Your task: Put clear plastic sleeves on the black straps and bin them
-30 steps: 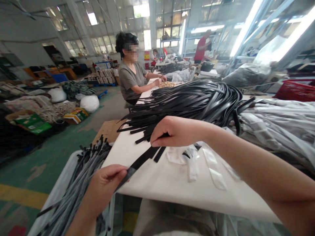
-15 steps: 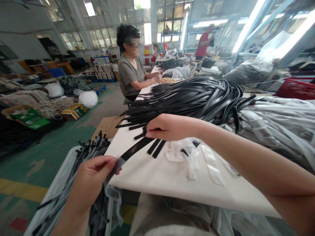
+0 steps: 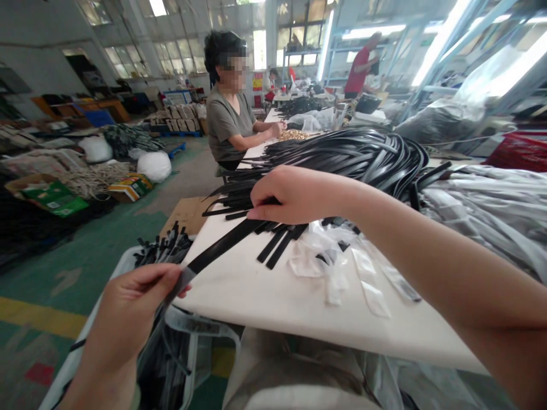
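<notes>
A flat black strap stretches taut and slanting between my two hands, over the table's left corner. My left hand pinches it at the lower end, where a clear plastic sleeve wraps the strap. Closed round the strap's upper part is my right hand, above the table in front of a large pile of black straps. Loose strap ends lie below my right hand. Beside them are crumpled clear plastic pieces.
A clear plastic bin with sleeved straps stands at the table's left, below my left hand. Whitish plastic-wrapped strips cover the table's right side. A co-worker sits across the left edge near small gold-coloured pieces.
My left hand has moved left with the sleeve, and more bare black strap shows between my hands. My right hand is slightly higher, still on the strap.
</notes>
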A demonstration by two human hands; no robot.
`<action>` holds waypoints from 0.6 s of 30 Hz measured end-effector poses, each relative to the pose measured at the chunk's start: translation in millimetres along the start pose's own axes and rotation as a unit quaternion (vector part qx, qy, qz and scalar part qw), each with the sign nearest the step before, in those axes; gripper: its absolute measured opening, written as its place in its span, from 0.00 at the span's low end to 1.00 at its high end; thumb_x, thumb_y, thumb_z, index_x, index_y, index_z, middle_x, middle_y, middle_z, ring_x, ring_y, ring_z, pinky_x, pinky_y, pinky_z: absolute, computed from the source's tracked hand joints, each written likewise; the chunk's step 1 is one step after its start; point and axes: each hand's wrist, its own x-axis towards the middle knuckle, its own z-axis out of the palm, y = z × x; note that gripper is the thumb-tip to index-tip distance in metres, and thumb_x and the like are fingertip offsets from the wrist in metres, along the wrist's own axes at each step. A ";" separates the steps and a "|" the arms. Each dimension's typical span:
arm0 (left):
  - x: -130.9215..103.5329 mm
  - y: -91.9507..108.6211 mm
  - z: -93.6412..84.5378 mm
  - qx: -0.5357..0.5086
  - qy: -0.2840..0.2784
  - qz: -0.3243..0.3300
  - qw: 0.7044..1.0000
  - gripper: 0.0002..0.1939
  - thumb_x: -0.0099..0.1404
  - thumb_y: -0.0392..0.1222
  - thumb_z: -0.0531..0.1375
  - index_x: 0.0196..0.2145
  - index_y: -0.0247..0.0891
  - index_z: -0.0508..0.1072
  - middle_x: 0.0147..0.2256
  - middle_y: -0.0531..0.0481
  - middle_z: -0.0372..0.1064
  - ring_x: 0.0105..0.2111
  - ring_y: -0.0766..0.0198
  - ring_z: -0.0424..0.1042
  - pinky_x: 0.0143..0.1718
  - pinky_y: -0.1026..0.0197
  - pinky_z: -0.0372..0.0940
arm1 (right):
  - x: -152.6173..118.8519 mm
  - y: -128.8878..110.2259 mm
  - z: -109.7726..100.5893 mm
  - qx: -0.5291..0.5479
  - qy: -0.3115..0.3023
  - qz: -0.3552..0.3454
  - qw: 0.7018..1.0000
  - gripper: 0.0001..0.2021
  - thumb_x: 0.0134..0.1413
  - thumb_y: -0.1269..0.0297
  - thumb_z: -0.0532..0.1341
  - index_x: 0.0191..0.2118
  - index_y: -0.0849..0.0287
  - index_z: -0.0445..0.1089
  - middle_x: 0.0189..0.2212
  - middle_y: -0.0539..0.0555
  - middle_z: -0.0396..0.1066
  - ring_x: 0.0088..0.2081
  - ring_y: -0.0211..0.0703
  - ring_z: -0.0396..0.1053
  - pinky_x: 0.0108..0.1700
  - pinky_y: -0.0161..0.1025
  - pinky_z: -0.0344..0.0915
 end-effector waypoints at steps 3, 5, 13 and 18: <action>1.2 7.1 10.0 -0.067 -0.034 -0.023 0.997 0.05 0.52 0.43 0.68 0.25 0.39 0.80 0.20 0.53 0.76 0.22 0.65 0.71 0.25 0.66 0.64 | 13.9 -18.1 -0.9 -0.014 -0.009 -0.032 0.999 0.16 0.64 0.60 0.57 0.29 0.64 0.73 0.24 0.49 0.67 0.27 0.35 0.61 0.30 0.33 0.49; 1.4 11.7 15.6 -0.077 -0.043 -0.011 0.996 0.06 0.53 0.43 0.68 0.24 0.38 0.80 0.21 0.53 0.76 0.23 0.65 0.70 0.25 0.66 0.63 | 22.8 -34.2 1.3 -0.009 -0.026 -0.040 0.999 0.15 0.64 0.60 0.57 0.30 0.63 0.74 0.26 0.51 0.69 0.28 0.37 0.63 0.28 0.34 0.47; 2.1 6.3 3.2 -0.087 -0.013 -0.030 0.996 0.06 0.51 0.41 0.69 0.25 0.36 0.80 0.19 0.54 0.75 0.21 0.66 0.69 0.24 0.67 0.63 | 19.9 -31.5 -3.5 0.002 -0.031 -0.015 0.999 0.15 0.65 0.63 0.56 0.32 0.67 0.74 0.27 0.52 0.70 0.28 0.36 0.61 0.32 0.35 0.51; 1.9 5.3 7.6 -0.071 -0.014 -0.002 0.997 0.09 0.53 0.44 0.69 0.25 0.34 0.79 0.17 0.54 0.72 0.20 0.68 0.67 0.21 0.69 0.60 | 36.4 -52.5 22.1 0.030 -0.033 -0.038 0.998 0.15 0.67 0.63 0.55 0.34 0.66 0.75 0.29 0.54 0.73 0.30 0.39 0.64 0.31 0.35 0.50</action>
